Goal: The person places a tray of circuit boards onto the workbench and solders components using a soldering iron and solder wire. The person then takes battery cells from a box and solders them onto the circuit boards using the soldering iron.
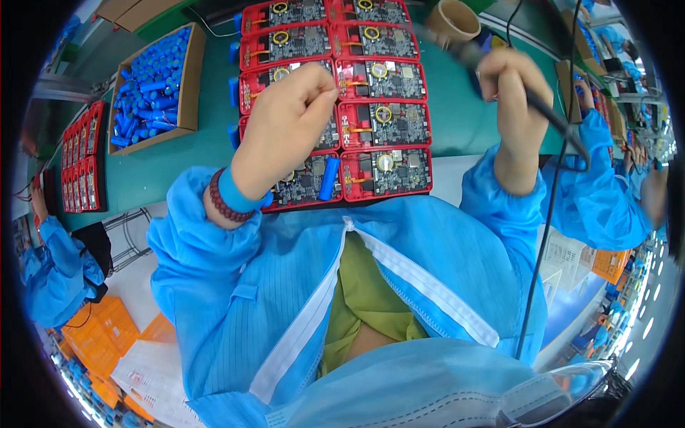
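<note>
My left hand point(285, 128) is closed in a pinch above the left column of red cases; whatever its fingertips may hold is hidden. My right hand point(519, 93) grips a soldering iron point(467, 53), blurred, its tip pointing to the far left and its cable trailing behind the hand. Below the hands, red cases point(430, 175) sit in two columns, each with a circuit board point(399, 121) and a round yellow-ringed part. One blue cylindrical battery point(329, 178) lies tilted on the nearest left board. More blue batteries point(233, 91) stand along the left column's edge.
A cardboard box point(188, 93) full of blue batteries stands left on the green table point(214, 164). Farther left is another group of red cases point(91, 132). A brown cardboard ring point(457, 20) stands at the back right. A black cable point(546, 250) hangs at right; co-workers sit both sides.
</note>
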Motion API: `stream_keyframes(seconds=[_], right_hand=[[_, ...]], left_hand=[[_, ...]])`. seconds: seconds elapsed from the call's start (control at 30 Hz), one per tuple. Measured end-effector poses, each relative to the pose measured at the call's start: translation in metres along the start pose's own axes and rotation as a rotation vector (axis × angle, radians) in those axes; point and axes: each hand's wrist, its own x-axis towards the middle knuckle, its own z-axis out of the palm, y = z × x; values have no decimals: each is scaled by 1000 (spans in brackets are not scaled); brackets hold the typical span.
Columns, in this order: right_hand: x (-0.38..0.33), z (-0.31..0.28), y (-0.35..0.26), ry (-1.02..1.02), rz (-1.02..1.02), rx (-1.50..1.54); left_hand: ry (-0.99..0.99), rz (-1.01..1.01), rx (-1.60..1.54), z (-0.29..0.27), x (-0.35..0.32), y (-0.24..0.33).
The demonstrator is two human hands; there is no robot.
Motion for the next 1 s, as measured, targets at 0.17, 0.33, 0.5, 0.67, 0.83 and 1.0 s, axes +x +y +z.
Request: stream_keyframes(seconds=[0.17,0.33,0.5,0.67,0.83,1.0], right_hand=[[-35,9,-5,-104,99,105],[-47,15,1,-76,156,127],[-53,18,5,-105,156,130],[-55,20,6,-99,115,135],[-58,22,6,-95,153,146],[-57,23,7,-120,144,161]], left_hand=[[-30,172,167,24,23,-9],[-66,220,297,32,29,-20],[-55,292,355,38,27,-25],[-59,310,441,40,24,-25],[-54,316,438,40,24,-25],[-56,315,441,41,24,-27]])
